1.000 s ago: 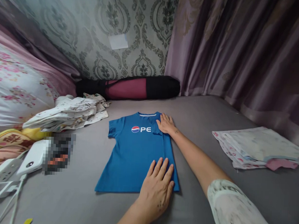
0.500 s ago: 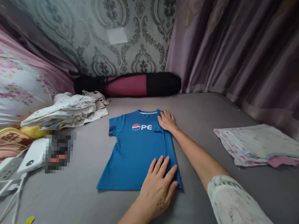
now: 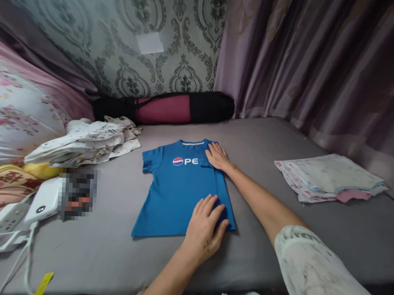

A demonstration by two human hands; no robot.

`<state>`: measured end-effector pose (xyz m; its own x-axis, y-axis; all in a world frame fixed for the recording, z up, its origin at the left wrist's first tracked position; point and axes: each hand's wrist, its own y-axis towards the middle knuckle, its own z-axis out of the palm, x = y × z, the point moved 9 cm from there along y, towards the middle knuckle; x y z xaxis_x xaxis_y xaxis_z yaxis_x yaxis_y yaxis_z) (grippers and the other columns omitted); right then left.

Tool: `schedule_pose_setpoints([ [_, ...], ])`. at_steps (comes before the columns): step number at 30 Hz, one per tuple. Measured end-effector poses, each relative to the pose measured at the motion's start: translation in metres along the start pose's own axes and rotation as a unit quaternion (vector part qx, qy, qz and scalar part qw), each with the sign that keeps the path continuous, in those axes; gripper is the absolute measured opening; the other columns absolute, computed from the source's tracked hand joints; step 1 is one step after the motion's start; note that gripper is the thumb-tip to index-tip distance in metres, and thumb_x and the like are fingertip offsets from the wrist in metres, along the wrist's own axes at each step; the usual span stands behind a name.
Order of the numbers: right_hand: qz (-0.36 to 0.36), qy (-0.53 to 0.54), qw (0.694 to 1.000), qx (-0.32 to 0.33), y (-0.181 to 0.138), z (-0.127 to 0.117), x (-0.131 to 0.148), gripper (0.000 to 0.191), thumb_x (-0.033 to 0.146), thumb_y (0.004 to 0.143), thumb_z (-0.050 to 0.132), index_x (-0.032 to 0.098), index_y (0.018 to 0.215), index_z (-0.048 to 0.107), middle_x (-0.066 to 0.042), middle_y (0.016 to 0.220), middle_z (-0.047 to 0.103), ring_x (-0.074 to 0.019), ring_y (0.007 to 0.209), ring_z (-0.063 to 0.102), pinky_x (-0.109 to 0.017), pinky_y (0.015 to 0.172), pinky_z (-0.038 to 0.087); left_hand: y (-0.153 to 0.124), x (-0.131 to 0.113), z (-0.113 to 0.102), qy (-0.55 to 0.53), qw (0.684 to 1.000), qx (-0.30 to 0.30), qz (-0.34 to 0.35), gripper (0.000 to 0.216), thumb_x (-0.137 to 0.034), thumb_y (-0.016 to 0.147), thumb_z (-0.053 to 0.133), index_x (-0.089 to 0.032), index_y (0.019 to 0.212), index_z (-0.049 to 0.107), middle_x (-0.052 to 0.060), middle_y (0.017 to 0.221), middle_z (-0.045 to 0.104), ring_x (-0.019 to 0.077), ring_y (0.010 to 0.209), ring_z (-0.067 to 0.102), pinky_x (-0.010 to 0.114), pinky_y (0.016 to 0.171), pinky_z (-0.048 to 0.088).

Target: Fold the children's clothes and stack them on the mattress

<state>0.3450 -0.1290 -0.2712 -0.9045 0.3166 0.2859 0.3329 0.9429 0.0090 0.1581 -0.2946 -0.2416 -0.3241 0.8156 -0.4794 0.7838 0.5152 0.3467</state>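
Observation:
A blue T-shirt (image 3: 175, 190) with a red-white-blue logo lies flat on the grey bed sheet (image 3: 259, 137), its right side folded inward. My right hand (image 3: 217, 156) lies flat with fingers stretched out on the folded edge near the collar. My left hand (image 3: 205, 226) rests on the shirt's lower right corner, fingers spread and slightly curled over the cloth. Neither hand holds anything.
A pile of white patterned clothes (image 3: 86, 140) lies at the left, a folded stack of light and pink cloth (image 3: 329, 177) at the right. A black and maroon roll (image 3: 172, 107) lies against the wall. White chargers and cables (image 3: 21, 209) sit at the left; curtains hang on the right.
Both hands stay on the shirt's folded right side. My left hand's fingers have curled a little at the lower corner. The view has shifted slightly back and down.

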Motion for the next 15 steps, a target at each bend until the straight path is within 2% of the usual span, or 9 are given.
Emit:
schedule_pose_setpoints([
  [3,-0.028,-0.004,1.000,0.014,-0.031,0.001,0.010,0.066,0.047,0.099,0.016,0.010,0.154,0.022,-0.012,0.161,0.014,-0.0249,0.148,0.011,-0.048,0.118,0.012,-0.005,0.019,-0.014,-0.038,0.993,-0.096,-0.066,0.031,-0.026,0.098,0.041,-0.020,0.124,0.055,0.013,0.133,0.057,0.0244,0.131,0.048,0.047,0.107,0.043],
  [5,-0.045,-0.016,0.999,0.021,-0.054,0.005,0.018,0.067,0.048,0.099,0.016,0.009,0.154,0.021,-0.012,0.161,0.014,-0.0253,0.148,0.010,-0.048,0.118,0.010,-0.008,0.029,-0.017,-0.050,0.985,-0.133,-0.099,0.029,-0.022,0.098,0.038,-0.019,0.122,0.054,0.013,0.129,0.059,0.0233,0.129,0.049,0.046,0.107,0.043],
  [8,-0.049,-0.035,0.998,0.012,-0.078,0.010,0.026,0.066,0.046,0.099,0.018,0.007,0.153,0.023,-0.013,0.160,0.018,-0.0249,0.147,0.012,-0.047,0.118,0.008,-0.008,0.033,-0.015,-0.055,0.983,-0.137,-0.106,0.029,-0.016,0.096,0.036,-0.018,0.119,0.054,0.014,0.127,0.059,0.0232,0.129,0.049,0.045,0.108,0.041],
  [15,-0.044,-0.033,0.998,-0.017,-0.095,0.002,0.030,0.064,0.043,0.100,0.020,0.005,0.152,0.025,-0.013,0.159,0.020,-0.0242,0.147,0.013,-0.044,0.119,0.009,-0.009,0.035,-0.014,-0.065,0.984,-0.132,-0.100,0.033,-0.011,0.092,0.034,-0.016,0.119,0.053,0.015,0.126,0.059,0.0228,0.127,0.050,0.045,0.108,0.040],
])
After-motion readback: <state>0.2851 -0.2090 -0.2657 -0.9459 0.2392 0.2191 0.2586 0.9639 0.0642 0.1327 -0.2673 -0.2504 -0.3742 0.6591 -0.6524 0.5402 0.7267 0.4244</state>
